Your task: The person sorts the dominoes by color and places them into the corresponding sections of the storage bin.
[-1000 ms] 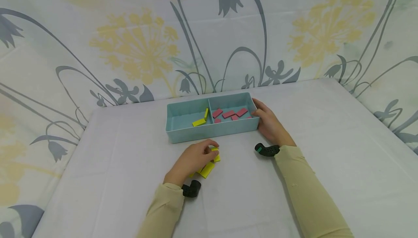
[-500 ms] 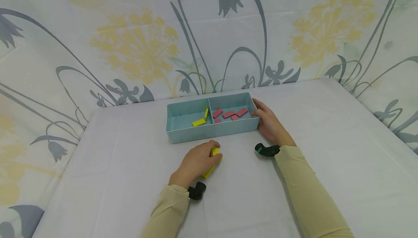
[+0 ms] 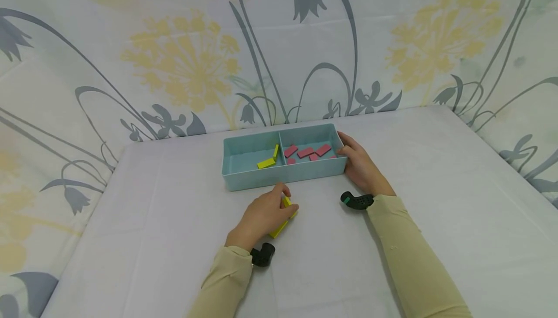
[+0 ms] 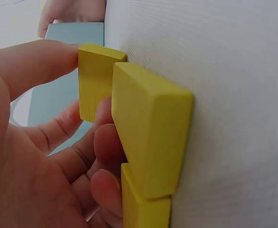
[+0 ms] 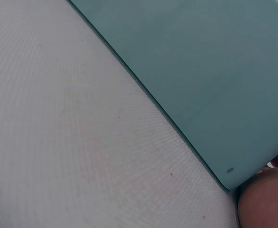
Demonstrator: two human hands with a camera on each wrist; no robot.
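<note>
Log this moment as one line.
left hand: pinching yellow block; right hand: gripping box; left compartment: yellow blocks; right compartment: pink blocks; table: loose yellow blocks

Left grip covers part of the yellow blocks; count beneath can't be told. Left wrist view: lowest yellow block cut by bottom edge. Tray front wall partly hides nearest pink blocks. Right wrist view crops tray and right grip; dark speck too small to identify.

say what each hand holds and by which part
Left hand pinches a yellow block near its opposite ends; right hand grips the blue box at its right end.
</note>
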